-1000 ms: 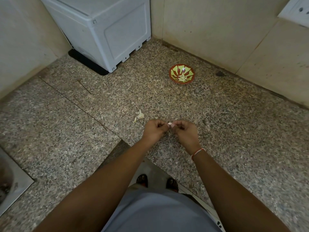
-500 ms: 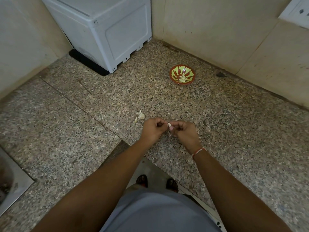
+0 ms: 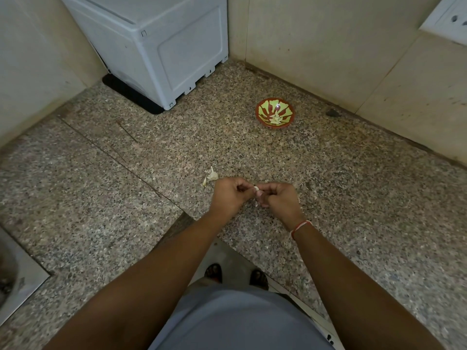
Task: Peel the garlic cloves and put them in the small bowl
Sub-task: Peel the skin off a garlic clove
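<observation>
My left hand (image 3: 231, 197) and my right hand (image 3: 281, 200) meet just above the granite counter, fingers curled. Between their fingertips they pinch one small pale garlic clove (image 3: 256, 188), mostly hidden by the fingers. A scrap of pale skin (image 3: 256, 204) hangs just below the fingers. More garlic pieces (image 3: 211, 176) lie on the counter just left of my left hand. The small red and green bowl (image 3: 262, 109) stands farther back to the right, with pale peeled garlic (image 3: 276, 118) at its bottom.
A white plastic appliance (image 3: 161, 44) stands in the back left corner. Tiled walls (image 3: 328, 46) close the counter at the back and right. A steel sink (image 3: 15, 279) edge shows at the lower left. The counter's front edge (image 3: 177, 223) is cut out near my body.
Both hands stayed together over the same spot, working the clove between the fingertips. The right hand's fingers have shifted slightly and a scrap of skin now shows below them.
</observation>
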